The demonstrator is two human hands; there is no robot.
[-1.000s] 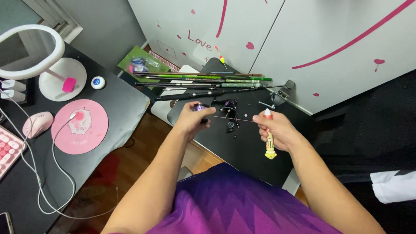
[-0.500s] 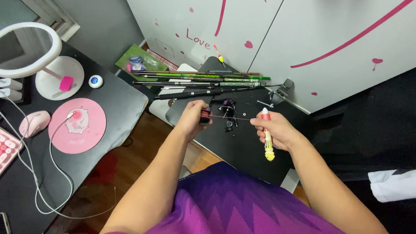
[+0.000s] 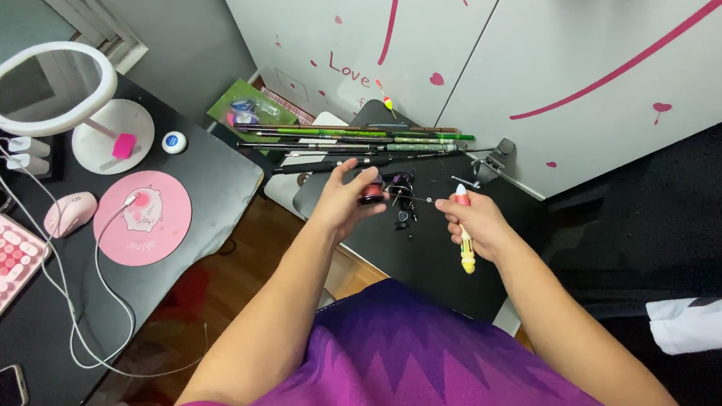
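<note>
Left hand (image 3: 346, 200) closed around a small dark reel (image 3: 372, 192), right hand (image 3: 478, 223) pinching a thin line (image 3: 413, 199) while gripping a yellow multicolour pen (image 3: 464, 241), above the black tabletop (image 3: 425, 260). Likely snags: slack tangling, pen slipping, line catching rods (image 3: 357, 143) nearby.

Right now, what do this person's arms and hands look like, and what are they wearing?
Two bare arms with no sleeves showing, no gloves, and no watch or rings that I can make out. The left hand and right hand are uncovered. The person wears a purple top with a zigzag pattern.
</note>
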